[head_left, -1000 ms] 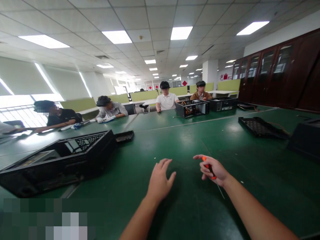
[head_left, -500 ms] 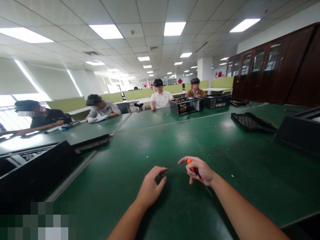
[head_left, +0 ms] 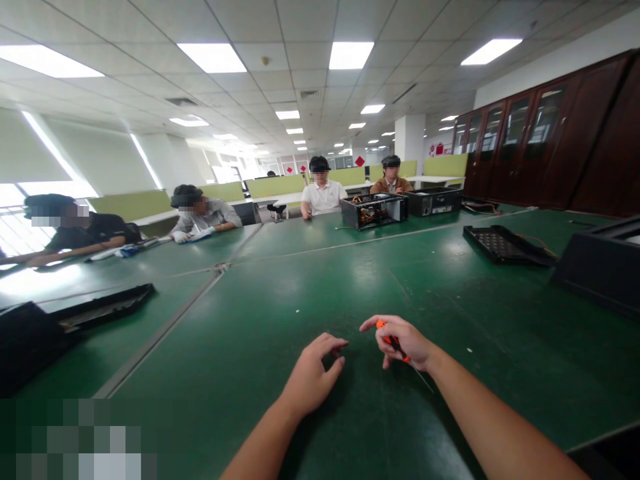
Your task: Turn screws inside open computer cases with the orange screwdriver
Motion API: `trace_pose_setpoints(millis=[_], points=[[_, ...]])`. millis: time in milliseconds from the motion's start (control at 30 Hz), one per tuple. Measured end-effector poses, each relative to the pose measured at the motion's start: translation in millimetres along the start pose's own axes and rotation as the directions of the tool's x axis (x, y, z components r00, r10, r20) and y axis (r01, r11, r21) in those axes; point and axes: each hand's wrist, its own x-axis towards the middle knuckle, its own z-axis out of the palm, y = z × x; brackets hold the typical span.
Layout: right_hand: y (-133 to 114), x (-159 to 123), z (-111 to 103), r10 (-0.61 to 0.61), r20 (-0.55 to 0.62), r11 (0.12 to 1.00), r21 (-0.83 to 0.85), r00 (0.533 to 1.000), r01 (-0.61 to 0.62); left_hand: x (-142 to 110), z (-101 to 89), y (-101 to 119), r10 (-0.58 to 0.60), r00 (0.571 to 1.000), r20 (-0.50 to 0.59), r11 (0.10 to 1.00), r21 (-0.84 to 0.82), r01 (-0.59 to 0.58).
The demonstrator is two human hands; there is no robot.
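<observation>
My right hand (head_left: 407, 345) is closed around a screwdriver (head_left: 382, 325) with an orange and black handle. Its thin metal shaft points back towards my wrist, and my index finger stretches out to the left. My left hand (head_left: 315, 373) is empty, fingers apart and loosely curved, just left of the screwdriver hand. Both hands are over the green tabletop (head_left: 340, 287), with a small gap between them. A small white bit (head_left: 297, 311) lies beyond my left hand.
A black computer case (head_left: 30, 347) and a black panel (head_left: 110, 307) are at the left. On the right are a perforated black panel (head_left: 505, 245) and another dark case (head_left: 600, 267). Further back, an opened computer case (head_left: 375, 212) stands before seated people.
The left computer case and its adjoining panel have slid left across the table, the case partly out of view. My view has shifted slightly right. My left hand's fingers have curled somewhat.
</observation>
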Motion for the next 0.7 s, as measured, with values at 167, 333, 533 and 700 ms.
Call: trace_pose_setpoints(millis=[167, 333, 533, 700], points=[[1.7, 0.4, -0.5, 0.005, -0.01, 1.0, -0.026, 1.0, -0.006, -0.8, -0.4, 0.9, -0.009, 1.0, 0.027, 1.0, -0.005, 0.009], [4.0, 0.7, -1.7, 0.011, -0.019, 0.999, -0.051, 1.0, -0.012, -1.4, 0.6, 2.9, -0.011, 0.999, 0.051, 1.0, -0.008, 0.011], [3.4, 0.2, -1.9, 0.018, -0.018, 0.997, -0.075, 1.0, -0.019, -1.5, 0.6, 2.0, -0.007, 0.997, 0.073, 1.0, -0.013, 0.008], [2.6, -0.1, -1.3, 0.018, -0.022, 0.995, -0.094, 1.0, -0.02, -2.0, 0.8, 1.5, -0.01, 0.995, 0.096, 1.0, -0.008, 0.011]])
